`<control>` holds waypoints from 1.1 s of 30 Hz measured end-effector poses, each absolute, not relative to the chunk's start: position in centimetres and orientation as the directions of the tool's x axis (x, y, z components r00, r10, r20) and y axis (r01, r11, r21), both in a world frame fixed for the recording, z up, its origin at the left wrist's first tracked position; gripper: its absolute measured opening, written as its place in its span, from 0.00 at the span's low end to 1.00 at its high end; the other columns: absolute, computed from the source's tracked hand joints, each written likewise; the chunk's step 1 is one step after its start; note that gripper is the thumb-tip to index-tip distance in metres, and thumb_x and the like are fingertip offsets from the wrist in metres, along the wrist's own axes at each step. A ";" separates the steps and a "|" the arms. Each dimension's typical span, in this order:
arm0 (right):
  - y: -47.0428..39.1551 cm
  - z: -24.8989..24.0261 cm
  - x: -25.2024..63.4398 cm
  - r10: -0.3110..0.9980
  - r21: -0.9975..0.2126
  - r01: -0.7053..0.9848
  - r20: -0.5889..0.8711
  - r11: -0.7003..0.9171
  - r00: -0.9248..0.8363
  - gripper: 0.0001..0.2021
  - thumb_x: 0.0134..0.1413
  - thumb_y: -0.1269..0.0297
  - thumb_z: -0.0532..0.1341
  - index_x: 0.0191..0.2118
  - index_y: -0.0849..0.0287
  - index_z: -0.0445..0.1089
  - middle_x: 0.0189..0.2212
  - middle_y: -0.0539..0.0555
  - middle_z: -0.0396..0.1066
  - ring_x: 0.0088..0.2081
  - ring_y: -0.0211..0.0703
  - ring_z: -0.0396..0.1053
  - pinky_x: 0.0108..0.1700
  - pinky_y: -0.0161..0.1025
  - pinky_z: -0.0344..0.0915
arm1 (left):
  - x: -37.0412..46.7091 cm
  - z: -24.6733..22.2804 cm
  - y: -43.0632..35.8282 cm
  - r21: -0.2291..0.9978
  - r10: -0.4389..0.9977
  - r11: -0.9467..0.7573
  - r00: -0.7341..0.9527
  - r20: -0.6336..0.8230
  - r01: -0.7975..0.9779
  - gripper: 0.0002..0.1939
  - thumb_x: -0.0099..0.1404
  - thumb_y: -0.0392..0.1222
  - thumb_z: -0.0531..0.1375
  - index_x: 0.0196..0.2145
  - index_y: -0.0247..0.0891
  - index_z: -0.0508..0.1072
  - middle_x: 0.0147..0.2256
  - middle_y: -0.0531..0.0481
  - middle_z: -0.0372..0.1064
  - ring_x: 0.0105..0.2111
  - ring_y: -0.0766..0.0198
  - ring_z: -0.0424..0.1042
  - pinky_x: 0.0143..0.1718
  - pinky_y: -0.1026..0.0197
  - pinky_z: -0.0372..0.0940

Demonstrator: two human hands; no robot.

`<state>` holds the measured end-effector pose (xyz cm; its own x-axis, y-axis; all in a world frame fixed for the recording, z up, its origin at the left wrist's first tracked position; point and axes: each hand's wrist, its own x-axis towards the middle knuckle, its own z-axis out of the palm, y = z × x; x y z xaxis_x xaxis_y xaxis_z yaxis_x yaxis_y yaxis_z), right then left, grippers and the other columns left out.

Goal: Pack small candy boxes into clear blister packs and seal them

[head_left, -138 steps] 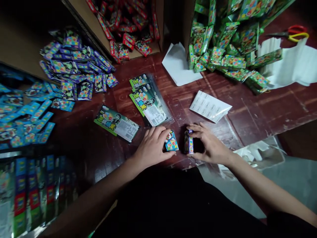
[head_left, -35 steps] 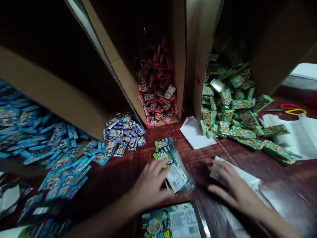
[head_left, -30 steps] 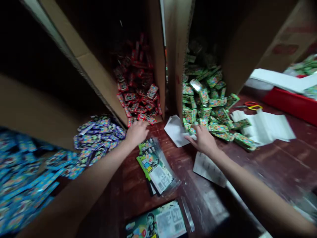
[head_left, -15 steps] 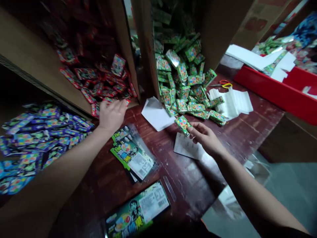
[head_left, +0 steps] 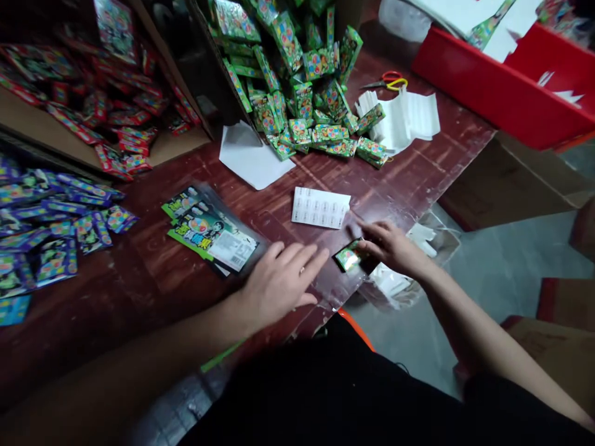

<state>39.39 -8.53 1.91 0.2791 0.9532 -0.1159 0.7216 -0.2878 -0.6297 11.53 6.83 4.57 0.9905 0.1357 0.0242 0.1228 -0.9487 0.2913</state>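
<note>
My right hand (head_left: 388, 246) has its fingertips closed on a small green candy packet (head_left: 349, 256) low over the near table edge. To its left, my left hand (head_left: 284, 282) is open, palm down, with fingers stretched toward the packet and nothing visible in it. Printed green and black plastic bags (head_left: 218, 238) lie in a small stack just beyond my left hand. A white sheet of round stickers (head_left: 320, 208) rests on the table above both hands. Part of another green-edged bag (head_left: 222, 357) shows under my left forearm, mostly hidden.
A cardboard box of red packets (head_left: 125, 118) stands at the back left. Green packets (head_left: 304, 102) spill from another box. Purple packets (head_left: 56, 217) are piled at left. Scissors (head_left: 393, 80), white paper (head_left: 253, 158) and a red tray (head_left: 483, 87) lie farther back.
My left hand has left the red packets and come back near my right hand, fingers spread. My right hand has brought the green packet toward the near table edge. The view has tilted down.
</note>
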 end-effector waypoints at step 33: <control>-10.5 -1.1 37.9 1.000 -0.537 0.844 0.019 0.004 0.007 0.51 0.56 0.59 0.67 0.74 0.53 0.32 0.67 0.64 0.58 0.63 0.65 0.59 0.60 0.62 0.63 | 16.0 5.6 2.3 0.244 0.653 -0.711 0.748 -0.120 0.660 0.39 0.58 0.70 0.63 0.54 0.34 0.68 0.46 0.33 0.68 0.46 0.38 0.69 0.46 0.41 0.63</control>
